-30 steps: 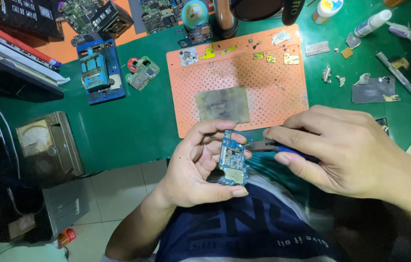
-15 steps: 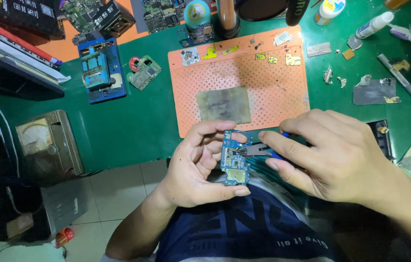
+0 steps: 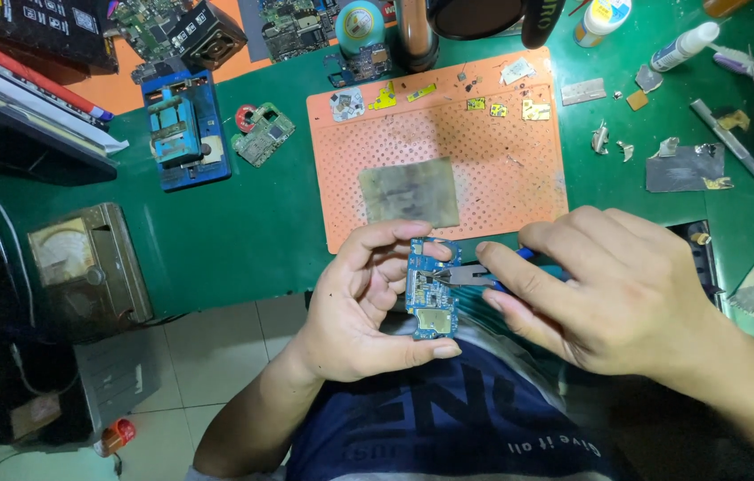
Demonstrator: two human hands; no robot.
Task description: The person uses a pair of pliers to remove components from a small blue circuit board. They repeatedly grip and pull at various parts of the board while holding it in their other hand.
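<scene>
My left hand [image 3: 361,307] holds a small blue circuit board [image 3: 430,288] upright between thumb and fingers, above my lap at the table's near edge. In my right hand [image 3: 613,289] is a pair of pointed metal tweezers [image 3: 459,277] with a blue handle. Their tips touch the middle of the board, just above a silver shield. Most of the tool is hidden under my fingers.
An orange perforated mat [image 3: 475,151] on the green table [image 3: 243,223] carries a grey pad [image 3: 410,191] and small gold and silver parts. A blue board holder [image 3: 183,129], loose circuit boards [image 3: 263,134], bottles [image 3: 681,46] and metal tools [image 3: 737,150] lie around. An analogue meter [image 3: 87,260] sits left.
My right hand has slid left and brought the tweezers' tips from beside the board onto its middle. The left hand keeps the board nearly still.
</scene>
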